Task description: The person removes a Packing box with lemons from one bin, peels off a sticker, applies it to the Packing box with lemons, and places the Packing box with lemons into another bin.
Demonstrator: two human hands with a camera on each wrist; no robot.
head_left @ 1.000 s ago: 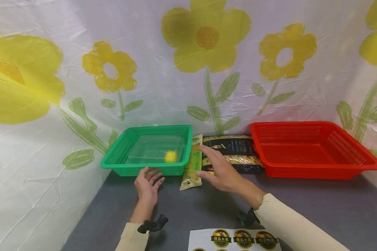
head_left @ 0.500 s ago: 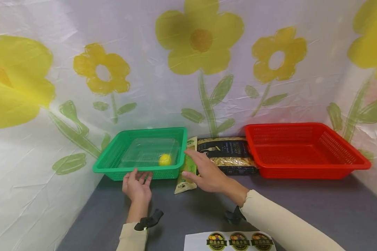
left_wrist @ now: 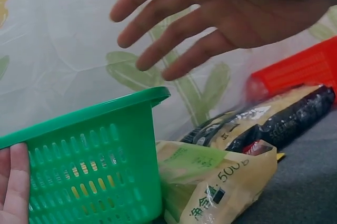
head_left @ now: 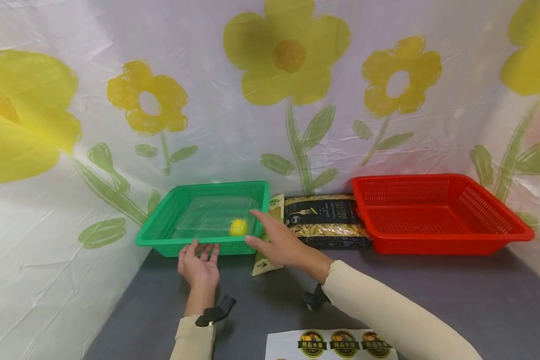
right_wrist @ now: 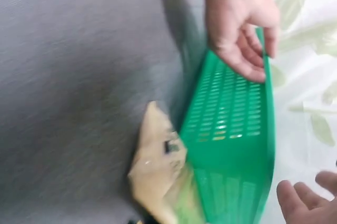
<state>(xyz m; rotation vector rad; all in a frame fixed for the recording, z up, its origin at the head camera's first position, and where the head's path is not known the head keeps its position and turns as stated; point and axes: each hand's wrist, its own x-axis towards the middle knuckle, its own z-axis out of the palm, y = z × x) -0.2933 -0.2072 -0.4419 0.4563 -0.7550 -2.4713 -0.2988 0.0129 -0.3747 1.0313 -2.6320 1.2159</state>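
A green plastic basket [head_left: 234, 247] stands at the back left of the table. Inside it sits a clear plastic box [head_left: 202, 210] with a round yellow thing [head_left: 238, 227] at its front right; whether that lies in or under the box I cannot tell. My left hand [head_left: 199, 265] grips the basket's front rim, thumb over the edge and fingers against the outer wall, as the right wrist view shows. Above the basket's right front corner hovers my right hand [head_left: 276, 242], fingers spread and holding nothing. In the left wrist view, that right hand [left_wrist: 226, 13] is above the rim.
Right of the green basket lies a slim green-and-beige packet [head_left: 265, 265], partly hidden by my right hand. Beside it is a dark bag of pasta [head_left: 326, 217], then a red basket [head_left: 432, 246]. A sheet of round stickers [head_left: 281, 345] lies at the front edge.
My left hand has moved from in front of the green basket to its front rim and taken hold. My right hand has shifted left, from over the packet to the basket's corner.
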